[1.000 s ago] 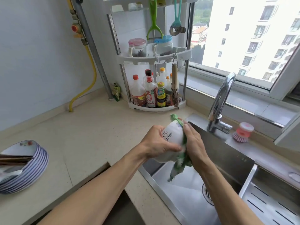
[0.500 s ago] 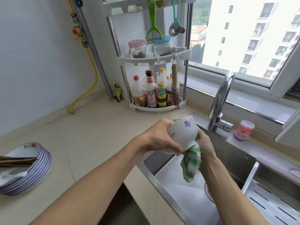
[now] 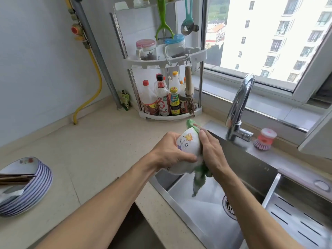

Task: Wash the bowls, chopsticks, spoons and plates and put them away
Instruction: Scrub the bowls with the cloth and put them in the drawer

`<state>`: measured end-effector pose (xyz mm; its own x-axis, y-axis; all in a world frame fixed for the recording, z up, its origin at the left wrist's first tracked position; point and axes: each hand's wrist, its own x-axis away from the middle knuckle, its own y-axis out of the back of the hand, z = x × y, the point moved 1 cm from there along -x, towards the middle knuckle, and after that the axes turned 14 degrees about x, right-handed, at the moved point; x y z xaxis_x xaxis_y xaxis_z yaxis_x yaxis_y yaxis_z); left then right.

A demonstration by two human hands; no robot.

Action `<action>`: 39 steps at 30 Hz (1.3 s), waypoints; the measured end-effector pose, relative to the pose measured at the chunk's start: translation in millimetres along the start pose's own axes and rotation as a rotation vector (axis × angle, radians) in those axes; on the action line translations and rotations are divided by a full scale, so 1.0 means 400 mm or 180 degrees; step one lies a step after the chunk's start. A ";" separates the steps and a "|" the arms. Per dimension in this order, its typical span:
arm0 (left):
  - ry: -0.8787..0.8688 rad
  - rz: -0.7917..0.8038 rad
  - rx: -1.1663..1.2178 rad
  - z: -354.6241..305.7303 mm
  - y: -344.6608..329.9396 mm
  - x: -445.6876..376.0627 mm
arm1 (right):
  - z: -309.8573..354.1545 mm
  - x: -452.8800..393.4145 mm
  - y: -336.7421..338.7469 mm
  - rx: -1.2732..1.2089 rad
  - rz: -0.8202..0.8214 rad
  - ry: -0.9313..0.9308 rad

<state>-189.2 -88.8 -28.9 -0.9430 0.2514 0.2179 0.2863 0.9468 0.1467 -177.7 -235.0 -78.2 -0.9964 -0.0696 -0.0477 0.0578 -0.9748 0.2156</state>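
Note:
A white bowl (image 3: pixel 188 142) with small cartoon prints is held on its side above the left edge of the steel sink (image 3: pixel 212 209). My left hand (image 3: pixel 170 151) grips its outer wall. My right hand (image 3: pixel 212 155) presses a green and white dishcloth (image 3: pixel 199 180) against the bowl, with the cloth's end hanging down toward the basin. At the far left of the counter stands a stack of blue-rimmed plates (image 3: pixel 34 191) with dark chopsticks (image 3: pixel 16 177) and a spoon (image 3: pixel 10 192) lying on top.
A chrome tap (image 3: pixel 239 105) rises behind the sink, a pink dish brush (image 3: pixel 265 141) beside it. A corner rack (image 3: pixel 170 114) holds sauce bottles, jars and hanging utensils. A slotted drain tray (image 3: pixel 296 218) fills the sink's right part. Beige counter (image 3: pixel 80 150) lies between plates and sink.
The bowl has been turned in my left hand, showing other prints. My right hand with the cloth went under the bowl and is now back up against its side.

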 end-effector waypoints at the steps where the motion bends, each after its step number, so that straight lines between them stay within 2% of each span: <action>1: -0.0028 -0.0041 -0.0006 0.002 0.003 -0.002 | -0.002 0.018 -0.018 0.0257 0.0005 0.0320; 3: -0.0065 -0.0065 -0.0032 0.011 0.010 -0.004 | -0.018 0.051 -0.054 0.0831 0.0006 0.0798; 5: 0.0000 0.0044 0.0006 0.019 0.012 -0.002 | -0.027 0.044 -0.058 0.0758 0.0031 0.0844; 9: 0.0102 0.0155 0.0335 0.028 0.021 0.015 | -0.017 -0.030 -0.003 -0.0425 0.0236 -0.0689; 11: 0.0075 -0.0208 0.0881 0.042 0.022 0.019 | -0.016 -0.025 -0.002 -0.0505 0.0181 -0.1018; 14: 0.0102 -0.1137 0.2079 0.065 0.010 0.007 | -0.003 0.004 -0.043 -0.0439 -0.0252 -0.0540; 16: 0.0144 -0.1579 0.2397 0.072 -0.005 -0.004 | -0.015 0.025 -0.072 -0.0043 -0.0311 -0.0082; 19: 0.0164 -0.2005 0.2539 0.070 -0.004 -0.008 | -0.030 0.056 -0.100 0.0501 -0.0254 0.0258; 22: 0.0119 -0.1910 0.2511 0.067 0.003 -0.003 | -0.027 0.054 -0.091 0.0670 -0.0143 0.0287; 25: 0.0000 -0.1920 0.2383 0.053 0.004 -0.005 | -0.015 0.035 -0.095 0.0624 -0.0144 0.0028; 27: -0.0029 -0.1921 0.2353 0.045 0.007 -0.006 | 0.002 0.060 -0.111 0.0660 -0.0141 0.0178; 31: -0.0001 -0.1166 0.1657 0.030 0.026 0.013 | 0.037 0.058 -0.097 0.0821 -0.0214 0.0730; 33: -0.0017 -0.0869 0.1343 0.023 0.033 0.032 | 0.049 0.005 -0.065 0.0479 -0.0071 0.0518; 36: -0.0073 -0.0598 0.1126 0.007 0.037 0.060 | 0.056 -0.033 -0.029 -0.0063 0.0072 -0.0207; 39: -0.0109 -0.0638 0.1370 0.012 0.045 0.076 | 0.043 -0.018 -0.045 -0.1102 0.0253 -0.0808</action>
<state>-213.7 -63.4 -24.1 -0.9796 0.0548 0.1932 0.0087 0.9727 -0.2320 -172.6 -213.5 -64.7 -0.9691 -0.1350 0.2063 0.1089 -0.9851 -0.1329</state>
